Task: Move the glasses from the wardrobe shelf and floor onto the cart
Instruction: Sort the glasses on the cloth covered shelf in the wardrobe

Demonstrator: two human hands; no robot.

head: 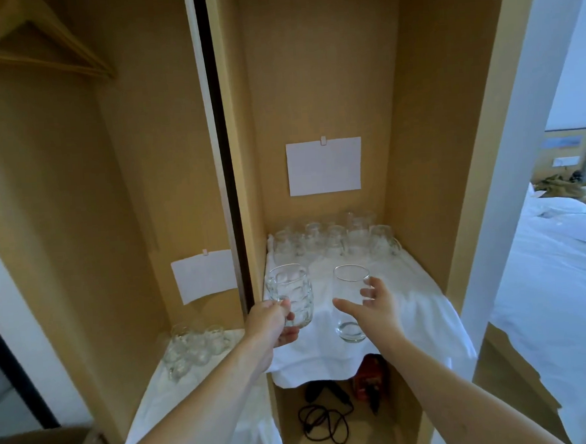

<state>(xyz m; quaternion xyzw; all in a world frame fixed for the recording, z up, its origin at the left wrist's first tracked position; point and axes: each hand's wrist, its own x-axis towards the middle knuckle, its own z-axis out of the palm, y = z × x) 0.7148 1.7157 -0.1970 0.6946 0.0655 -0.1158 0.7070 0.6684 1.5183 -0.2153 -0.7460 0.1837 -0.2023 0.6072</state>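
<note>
The wardrobe walls (309, 66) look like matt tan wood. At six o'clock of the shelf, soft white cloth (410, 304) drapes, wrinkled. The dimpled mug (290, 292) and smooth tumbler (350, 307) are clear, glossy glass.

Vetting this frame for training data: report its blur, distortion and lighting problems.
Head view: wide-angle bend bows the wardrobe walls; soft focus smears the rear glasses; the dimpled mug in the left hand and smooth tumbler by the right hand stay readable; lighting dim and warm.
</note>
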